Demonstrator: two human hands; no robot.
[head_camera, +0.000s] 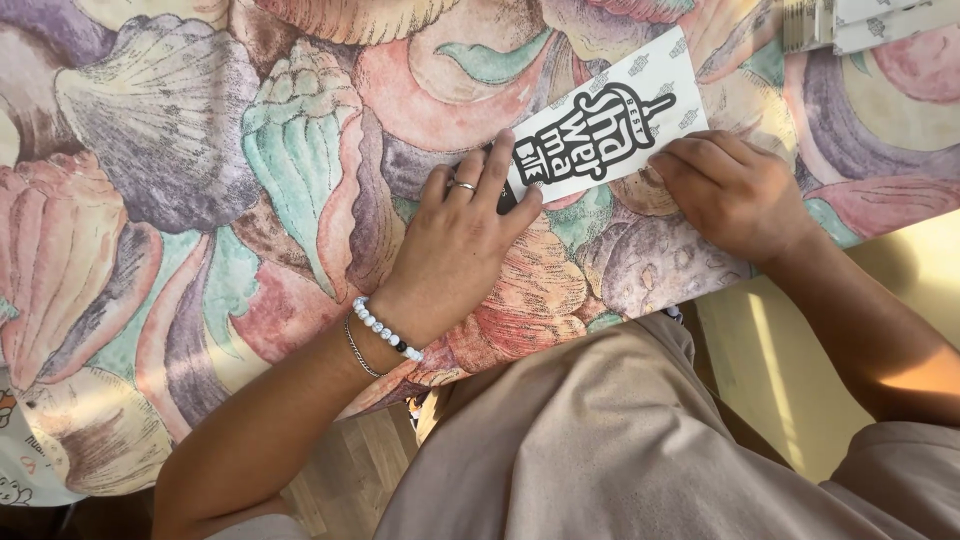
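A flat white paper sleeve (640, 95) with black printed lettering lies on a table under a seashell-patterned cloth (200, 180). My left hand (460, 240), with a ring and beaded bracelets, lies flat with its fingertips pressing on the sleeve's near left end. My right hand (730, 190) is curled into a loose fist and presses its knuckles on the sleeve's lower right edge. Neither hand has lifted the sleeve off the cloth.
A stack of similar white paper sleeves (870, 20) lies at the far right corner of the table. The table's near edge (560, 335) runs diagonally above my lap in beige clothing (620, 440). Wooden floor (350, 470) shows below.
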